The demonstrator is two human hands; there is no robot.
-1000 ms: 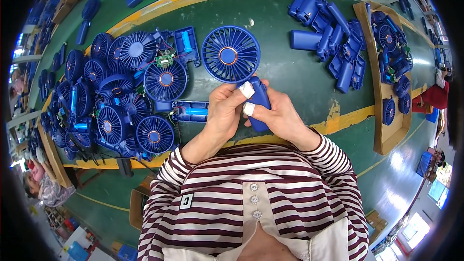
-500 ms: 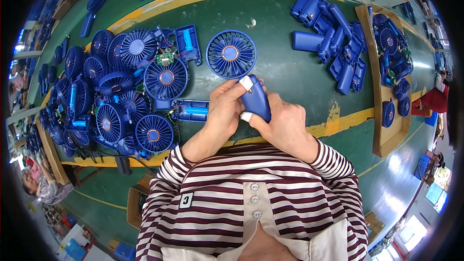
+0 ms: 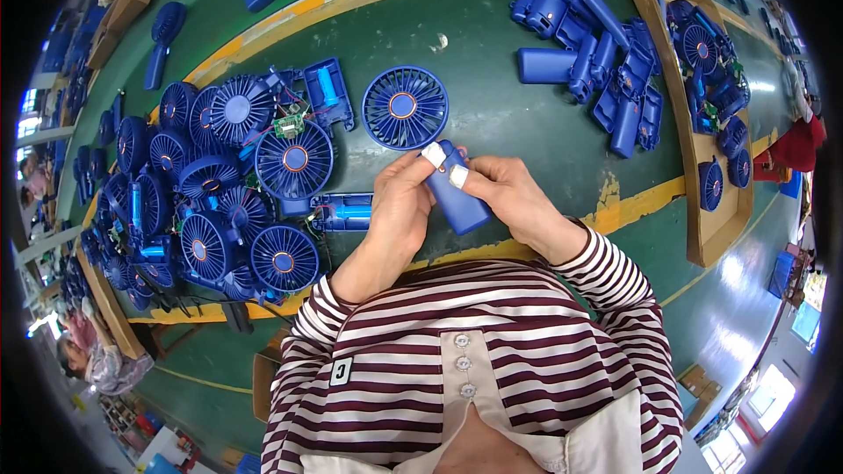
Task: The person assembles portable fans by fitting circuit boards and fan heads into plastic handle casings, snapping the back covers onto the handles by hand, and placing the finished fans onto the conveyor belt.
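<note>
One blue handle, beside a round blue fan head near the front of the green table, gripped by left hand and right hand, both curled closed.

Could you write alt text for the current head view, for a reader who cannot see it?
A person's left hand and right hand hold a blue fan handle over a green table, a fan head just beyond it. At left lies a pile of blue fans; at right lie blue casing pieces and a cardboard box of fan parts.
</note>
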